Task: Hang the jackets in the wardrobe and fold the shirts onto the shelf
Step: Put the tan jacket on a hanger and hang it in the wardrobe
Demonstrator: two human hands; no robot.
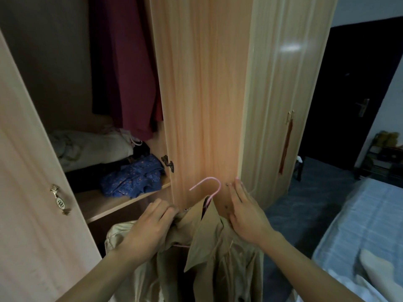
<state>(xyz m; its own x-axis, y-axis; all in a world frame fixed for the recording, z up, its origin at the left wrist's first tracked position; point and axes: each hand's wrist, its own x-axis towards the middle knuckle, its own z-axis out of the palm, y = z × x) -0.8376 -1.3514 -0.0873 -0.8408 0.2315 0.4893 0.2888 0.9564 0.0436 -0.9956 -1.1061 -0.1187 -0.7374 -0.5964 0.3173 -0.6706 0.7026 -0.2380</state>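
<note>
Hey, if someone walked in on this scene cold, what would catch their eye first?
Front and centre, both hands work a tan collared jacket on a pink wire hanger: the left hand pinches the shoulder fabric, the right hand lies flat by the collar. Behind, a maroon garment hangs in the open wooden wardrobe, above a crumpled blue floral cloth on the shelf.
</note>
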